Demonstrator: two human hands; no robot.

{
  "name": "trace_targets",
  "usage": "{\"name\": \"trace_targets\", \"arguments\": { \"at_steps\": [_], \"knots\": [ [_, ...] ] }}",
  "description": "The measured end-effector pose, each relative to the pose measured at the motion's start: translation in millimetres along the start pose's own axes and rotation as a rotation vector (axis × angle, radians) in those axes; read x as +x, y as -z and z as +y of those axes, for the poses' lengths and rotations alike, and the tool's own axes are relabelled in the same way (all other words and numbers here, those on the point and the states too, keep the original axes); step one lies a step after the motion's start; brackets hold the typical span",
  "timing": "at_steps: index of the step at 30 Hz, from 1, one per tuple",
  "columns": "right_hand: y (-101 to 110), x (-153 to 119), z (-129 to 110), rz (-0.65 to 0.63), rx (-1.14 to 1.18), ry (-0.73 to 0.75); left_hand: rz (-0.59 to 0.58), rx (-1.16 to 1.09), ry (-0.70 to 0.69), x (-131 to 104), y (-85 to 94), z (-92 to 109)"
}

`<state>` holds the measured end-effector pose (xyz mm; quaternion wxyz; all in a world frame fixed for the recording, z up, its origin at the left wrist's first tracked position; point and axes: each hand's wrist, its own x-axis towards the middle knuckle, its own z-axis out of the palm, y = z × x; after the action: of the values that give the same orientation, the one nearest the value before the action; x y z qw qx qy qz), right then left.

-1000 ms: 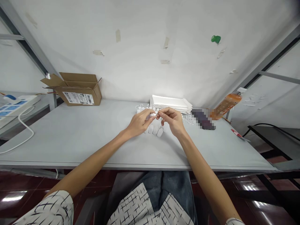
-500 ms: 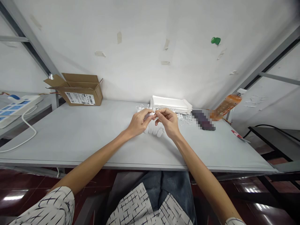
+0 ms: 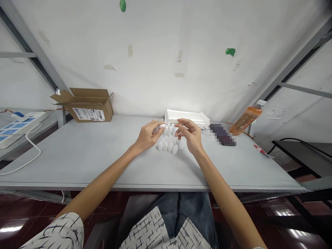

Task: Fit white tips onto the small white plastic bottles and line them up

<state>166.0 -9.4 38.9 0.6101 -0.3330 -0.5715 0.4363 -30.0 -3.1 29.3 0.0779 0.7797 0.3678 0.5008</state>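
Note:
My left hand (image 3: 148, 135) is closed, pinching a small whitish bottle-like piece (image 3: 158, 128) between thumb and fingers, its narrow white end pointing right. To the right, my right hand (image 3: 190, 135) hovers with its fingers bent and apart, and I see nothing held in them. Between and below the hands, several small white rounded pieces (image 3: 170, 147) lie in loose rows on the grey table (image 3: 103, 155). Small white loops or caps (image 3: 206, 134) are scattered beyond the right hand; their exact kind is too small to tell.
A stack of flat white packets (image 3: 186, 117) lies against the wall. Right of it are a blurred phone (image 3: 223, 135) and an orange drink bottle (image 3: 246, 119). An open cardboard box (image 3: 89, 107) stands at the back left. A white power strip (image 3: 20, 126) with a cable lies far left.
My hands, which were together at the small piece, have moved apart. The left keeps the piece and the right has let go, uncovering more white pieces. The view has tilted slightly up.

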Motion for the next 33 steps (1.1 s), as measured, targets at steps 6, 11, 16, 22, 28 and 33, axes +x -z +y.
{"name": "trace_targets", "arguments": {
  "at_steps": [6, 11, 16, 22, 28, 33],
  "knots": [
    [24, 11, 7, 0.144, -0.188, 0.086, 0.161, 0.054, 0.097, 9, 18.2, -19],
    [41, 18, 20, 0.208, -0.516, 0.226, 0.263, 0.031, 0.234, 19, 36.7, -55],
    [49, 20, 28, 0.133, -0.836, 0.409, 0.233, 0.005, 0.467, 19, 49.9, -90],
    [55, 22, 31, 0.12, -0.886, 0.418, 0.108, -0.084, 0.638, 11, 38.2, -111],
    [54, 21, 32, 0.124, -0.911, 0.418, 0.149, -0.281, 0.668, 3, 19.6, -114],
    [52, 20, 32, 0.108, -0.923, 0.408, 0.081, -0.264, 0.642, 1, 9.9, -112]
  ]
}}
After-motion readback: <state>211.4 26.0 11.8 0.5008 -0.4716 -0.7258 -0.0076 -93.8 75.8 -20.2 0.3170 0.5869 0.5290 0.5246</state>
